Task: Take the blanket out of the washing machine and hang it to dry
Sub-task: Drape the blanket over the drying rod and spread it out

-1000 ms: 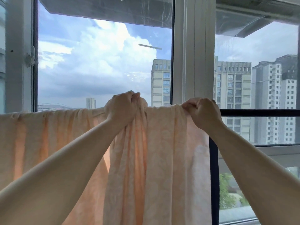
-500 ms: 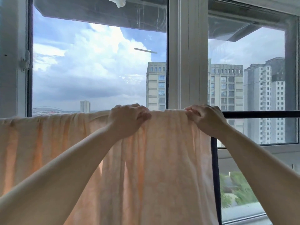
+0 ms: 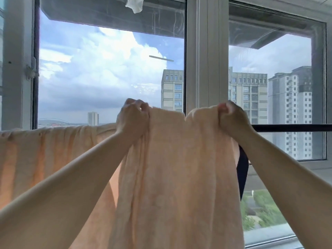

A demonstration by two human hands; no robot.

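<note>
A pale peach blanket (image 3: pixel 176 173) hangs over a dark horizontal rail (image 3: pixel 291 127) in front of the window. Its left part lies draped along the rail out to the left edge of the view. My left hand (image 3: pixel 132 120) grips a bunched fold of the blanket's top edge. My right hand (image 3: pixel 231 119) grips the top edge farther right. Both hands hold the cloth lifted a little above the rail's height, and the edge sags between them. The rail behind the blanket is hidden.
A large window with pale frames (image 3: pixel 206 60) stands close behind the rail. A dark upright post (image 3: pixel 242 169) shows at the blanket's right side. A small white cloth (image 3: pixel 134 4) hangs at the top. Tall buildings lie outside.
Both hands have raised the blanket's top edge above the rail; half a second ago it lay flat along the rail. The view has tilted upward slightly.
</note>
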